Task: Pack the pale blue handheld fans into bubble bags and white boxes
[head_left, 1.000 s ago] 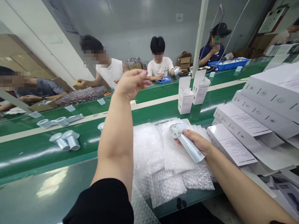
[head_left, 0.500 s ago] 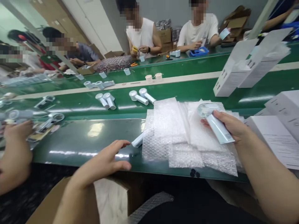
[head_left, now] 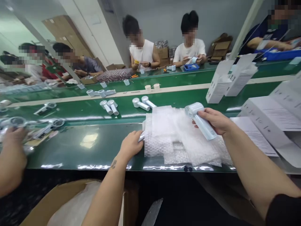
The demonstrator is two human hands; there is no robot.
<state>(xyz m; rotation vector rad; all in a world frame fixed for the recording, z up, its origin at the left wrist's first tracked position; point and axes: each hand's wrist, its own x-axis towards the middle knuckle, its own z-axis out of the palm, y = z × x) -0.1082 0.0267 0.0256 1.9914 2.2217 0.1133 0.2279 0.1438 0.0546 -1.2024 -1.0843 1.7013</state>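
My right hand (head_left: 216,121) grips a pale blue handheld fan (head_left: 205,127) by its handle, above a pile of bubble-wrap bags (head_left: 162,124). The fan's round head points up and to the left, and its handle slants down to the right. At the pile's left edge, my left hand (head_left: 132,142) is closed around the end of a second handheld fan (head_left: 141,137). Only a short piece of that handle shows; the rest is hidden by my fingers and the bags.
Several more fans (head_left: 110,107) lie on the green conveyor (head_left: 124,116) beyond. White boxes (head_left: 265,116) stand at the right. A co-worker's hand (head_left: 14,135) is at the far left. Below the bench edge sits an open carton (head_left: 51,201). People work across the line.
My left hand has moved right and closed on the second fan's handle. My right hand has shifted left with its fan, which has turned in view. The camera view has tilted up.
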